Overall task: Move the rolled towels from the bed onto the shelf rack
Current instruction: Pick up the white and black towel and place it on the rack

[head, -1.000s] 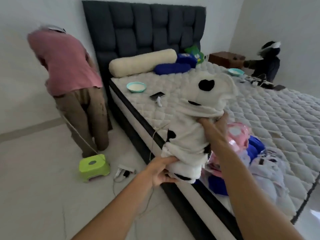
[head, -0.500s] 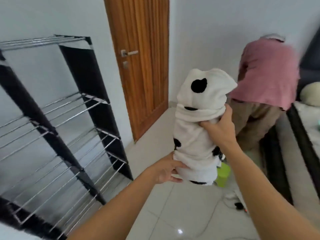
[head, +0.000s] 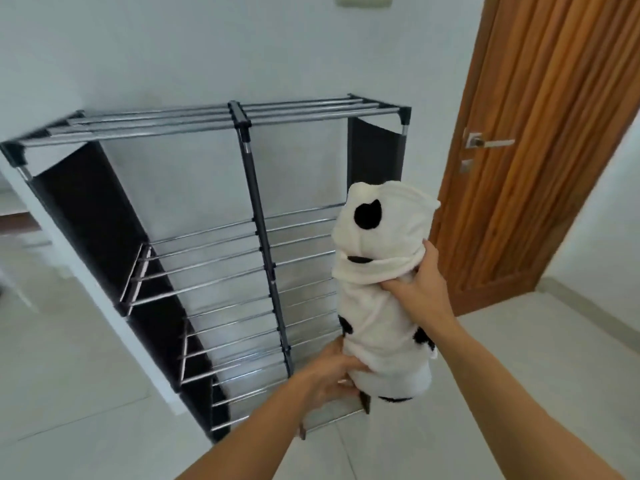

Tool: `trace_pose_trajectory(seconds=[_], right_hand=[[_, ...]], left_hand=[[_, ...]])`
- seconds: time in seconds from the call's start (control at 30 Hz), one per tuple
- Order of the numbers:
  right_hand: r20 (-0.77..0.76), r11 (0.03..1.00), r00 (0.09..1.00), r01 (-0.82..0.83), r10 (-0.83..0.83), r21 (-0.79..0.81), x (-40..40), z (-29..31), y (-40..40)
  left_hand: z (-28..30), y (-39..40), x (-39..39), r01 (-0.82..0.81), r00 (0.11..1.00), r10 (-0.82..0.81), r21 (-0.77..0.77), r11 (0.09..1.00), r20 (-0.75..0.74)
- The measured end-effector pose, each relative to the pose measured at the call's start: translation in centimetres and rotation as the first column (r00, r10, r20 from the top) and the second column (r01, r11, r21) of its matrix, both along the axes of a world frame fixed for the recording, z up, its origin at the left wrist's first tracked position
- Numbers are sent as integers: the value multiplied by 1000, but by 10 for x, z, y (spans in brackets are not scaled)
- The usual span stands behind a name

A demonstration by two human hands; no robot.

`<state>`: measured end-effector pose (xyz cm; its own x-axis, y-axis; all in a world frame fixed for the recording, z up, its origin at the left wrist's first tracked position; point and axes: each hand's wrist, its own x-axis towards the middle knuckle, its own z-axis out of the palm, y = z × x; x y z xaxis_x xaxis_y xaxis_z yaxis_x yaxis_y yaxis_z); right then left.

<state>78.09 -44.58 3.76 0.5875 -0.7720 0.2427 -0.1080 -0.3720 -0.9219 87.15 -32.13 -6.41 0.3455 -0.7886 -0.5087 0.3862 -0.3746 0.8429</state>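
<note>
A rolled white towel with black spots (head: 381,299) stands nearly upright in the air, held in both hands. My left hand (head: 334,374) grips its lower end from the left. My right hand (head: 417,284) clasps its middle from the right. Straight ahead stands the shelf rack (head: 242,244), a black frame with chrome bar shelves in two columns against the white wall. The towel hangs in front of the rack's right column, above the floor, and hides part of those shelves. No shelf that I can see holds anything.
A wooden door (head: 540,143) with a metal lever handle (head: 488,143) stands closed to the right of the rack. Pale tiled floor (head: 485,341) spreads around the rack's foot. White walls rise behind the rack and at the far right.
The view has swung left from the bed, past another person, to face the rack. The towel came along in both hands and now hangs in front of the rack's right column.
</note>
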Motion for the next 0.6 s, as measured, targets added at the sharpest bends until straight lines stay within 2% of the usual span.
trace_pose_trajectory(seconds=[0.13,0.27,0.47,0.6], right_hand=[[-8,999,999,-48,48,18,75,16,-49],[-24,998,998,-59,60,17,144,29,-89],[-150,999,988,-38,37,-3,222,47,-137],[-350,994,933,-99,80,-37,241,41,-150]], left_hand=[[16,-31,46,-128,991,131,-100,987,26],[34,-60,93,-175,982,184,-189,966,34],[57,-96,153,-213,976,218,-238,948,-4],[59,-108,171,-168,985,170,-153,974,-4]])
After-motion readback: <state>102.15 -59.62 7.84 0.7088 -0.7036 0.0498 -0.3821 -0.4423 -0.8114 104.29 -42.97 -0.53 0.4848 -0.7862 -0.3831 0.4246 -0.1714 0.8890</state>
